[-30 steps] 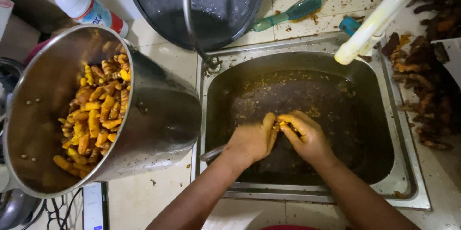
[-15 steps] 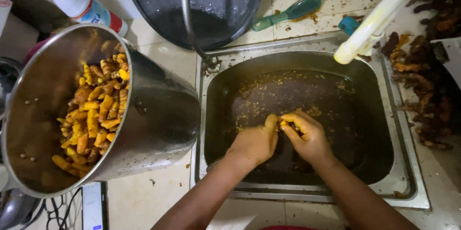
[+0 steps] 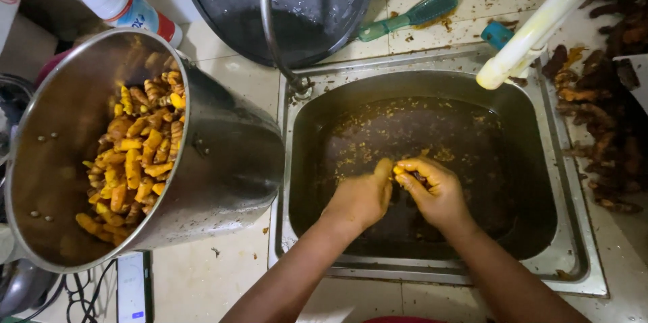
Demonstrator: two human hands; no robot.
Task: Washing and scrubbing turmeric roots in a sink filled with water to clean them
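Peeling so far: steel pot (image 3: 223, 161) on the desk at left holds a heap of cleaned orange turmeric pieces (image 3: 135, 154)
Sink (image 3: 540, 154): murky water flecked with peel scraps
Left hand (image 3: 361, 198): over the sink, grip closed, thumb pressing the turmeric root (image 3: 405, 171)
Right hand (image 3: 435, 188): grip clamped on the same root, fingers curled round it
Left to do: dark unpeeled roots (image 3: 607, 127) piled on the desk at right, seemingly a good share remaining
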